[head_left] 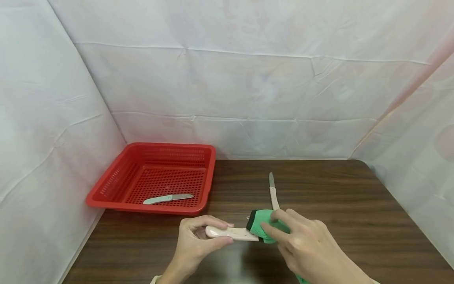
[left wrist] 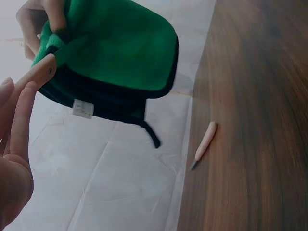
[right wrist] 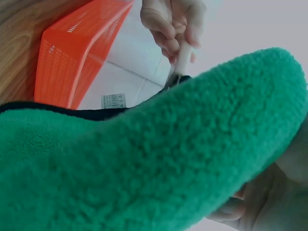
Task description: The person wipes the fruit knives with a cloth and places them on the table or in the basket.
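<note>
One knife looks finished, one is in hand and one waits, if the wiping that shows here runs knife by knife with the red basket (head_left: 159, 210) as the place for those done. That is a reading of how things lie; whether any blade is truly clean is too small to tell.

The finished one, as I judge it, is a grey-handled knife (head_left: 164, 198), lying inside the basket on its slotted floor, near the side closest to the person.

The cream-handled knife (head_left: 232, 233) is held above the bench (head_left: 337, 197), to the right of the basket and closer to the person. The left hand (head_left: 191, 245) pinches its handle between thumb and fingers, the gap only as wide as the handle. The right hand (head_left: 308, 240) grips a green cloth (head_left: 263, 220) with dark edging, which covers the blade in the head view. This wipe seems midway, with the set-down in the basket not yet done.

A pink-handled knife (head_left: 273, 194) lies on the bench well to the right of the basket, its blade pointing away from the person. Neither hand holds it, so its wiping and its move to the basket are probably what is left.
</note>
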